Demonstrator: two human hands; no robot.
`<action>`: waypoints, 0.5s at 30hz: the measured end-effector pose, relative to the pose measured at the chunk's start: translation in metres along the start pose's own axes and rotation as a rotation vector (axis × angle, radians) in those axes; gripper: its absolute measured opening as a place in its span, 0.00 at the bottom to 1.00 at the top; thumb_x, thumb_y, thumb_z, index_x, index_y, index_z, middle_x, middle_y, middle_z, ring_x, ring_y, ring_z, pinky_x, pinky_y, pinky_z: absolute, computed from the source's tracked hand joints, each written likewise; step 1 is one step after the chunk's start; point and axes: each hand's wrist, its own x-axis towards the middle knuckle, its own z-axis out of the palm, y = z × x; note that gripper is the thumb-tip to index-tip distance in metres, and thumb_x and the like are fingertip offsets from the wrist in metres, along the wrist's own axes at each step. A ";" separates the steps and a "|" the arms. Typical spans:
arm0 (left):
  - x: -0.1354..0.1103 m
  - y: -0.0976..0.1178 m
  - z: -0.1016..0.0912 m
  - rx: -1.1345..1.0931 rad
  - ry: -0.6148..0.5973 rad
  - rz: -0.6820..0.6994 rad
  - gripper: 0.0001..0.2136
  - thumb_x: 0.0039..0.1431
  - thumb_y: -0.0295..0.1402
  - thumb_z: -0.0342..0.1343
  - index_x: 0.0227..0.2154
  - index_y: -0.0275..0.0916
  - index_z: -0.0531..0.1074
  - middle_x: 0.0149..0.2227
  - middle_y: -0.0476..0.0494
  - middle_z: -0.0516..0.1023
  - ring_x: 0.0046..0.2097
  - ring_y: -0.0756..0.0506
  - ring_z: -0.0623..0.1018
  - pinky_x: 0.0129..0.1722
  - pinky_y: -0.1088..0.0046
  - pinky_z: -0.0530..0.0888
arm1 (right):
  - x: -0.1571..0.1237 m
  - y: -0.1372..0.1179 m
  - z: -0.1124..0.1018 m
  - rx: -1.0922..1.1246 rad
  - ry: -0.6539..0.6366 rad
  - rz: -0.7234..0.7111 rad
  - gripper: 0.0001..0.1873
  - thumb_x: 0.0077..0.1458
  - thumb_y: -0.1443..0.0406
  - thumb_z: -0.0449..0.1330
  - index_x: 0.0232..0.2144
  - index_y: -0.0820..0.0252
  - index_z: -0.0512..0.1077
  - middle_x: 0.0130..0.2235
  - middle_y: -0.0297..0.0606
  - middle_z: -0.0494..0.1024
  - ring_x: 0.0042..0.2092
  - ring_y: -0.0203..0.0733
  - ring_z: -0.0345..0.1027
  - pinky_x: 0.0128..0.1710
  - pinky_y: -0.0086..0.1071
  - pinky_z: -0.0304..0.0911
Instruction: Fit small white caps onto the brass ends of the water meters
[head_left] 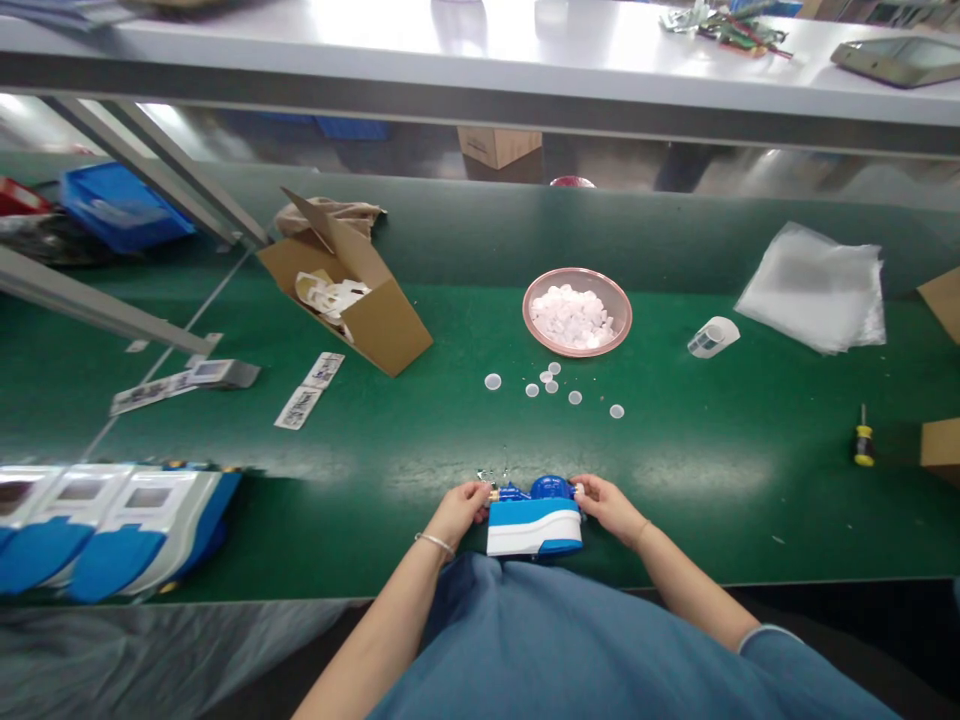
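A blue-and-white water meter (535, 527) lies at the table's front edge, close against my body. Its blue pipe body points away from me, and a brass-coloured end shows on the left. My left hand (466, 503) has its fingers closed around that end. On the other side, my right hand (606, 503) pinches the meter's right end, where a small white piece shows at the fingertips. Bits of clear, shiny scrap (491, 475) lie just beyond the meter. Farther off are several loose translucent discs (575, 398) and a pink-rimmed bowl (531, 325) full of small white caps (571, 316).
Similar meters (124, 530) stand in a row at the left. An open cardboard box (390, 325), label strips (309, 391) and a blue bin (124, 205) are beyond. To the right lie a label roll (713, 338), plastic bags (814, 290) and a screwdriver (864, 443). A shelf (480, 60) crosses above.
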 end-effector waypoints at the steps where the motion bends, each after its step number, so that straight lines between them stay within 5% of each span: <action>1: 0.001 0.001 0.001 0.003 -0.002 -0.011 0.18 0.45 0.47 0.54 0.23 0.33 0.68 0.17 0.51 0.67 0.19 0.53 0.65 0.19 0.77 0.61 | 0.000 0.000 0.000 -0.002 -0.001 -0.002 0.21 0.47 0.56 0.56 0.42 0.61 0.64 0.37 0.39 0.73 0.37 0.38 0.67 0.39 0.33 0.61; 6: 0.001 0.006 0.001 -0.013 -0.008 -0.019 0.18 0.43 0.48 0.55 0.22 0.34 0.67 0.17 0.49 0.69 0.20 0.52 0.68 0.21 0.76 0.63 | 0.003 0.002 0.000 -0.081 0.024 -0.009 0.21 0.48 0.53 0.54 0.39 0.61 0.67 0.31 0.36 0.73 0.31 0.36 0.66 0.32 0.30 0.61; 11: -0.011 0.009 -0.001 -0.081 -0.068 0.114 0.20 0.35 0.39 0.63 0.33 0.35 0.68 0.37 0.40 0.75 0.39 0.45 0.74 0.41 0.69 0.69 | 0.008 0.003 0.001 -0.238 0.103 0.202 0.30 0.51 0.45 0.41 0.20 0.63 0.68 0.18 0.36 0.67 0.19 0.33 0.59 0.21 0.28 0.56; 15: -0.013 0.003 -0.001 -0.149 0.017 0.099 0.26 0.43 0.43 0.58 0.46 0.37 0.64 0.49 0.36 0.68 0.47 0.43 0.71 0.44 0.68 0.68 | 0.003 -0.002 0.003 -0.006 0.111 0.127 0.23 0.49 0.49 0.50 0.40 0.60 0.66 0.37 0.40 0.72 0.29 0.34 0.65 0.26 0.27 0.60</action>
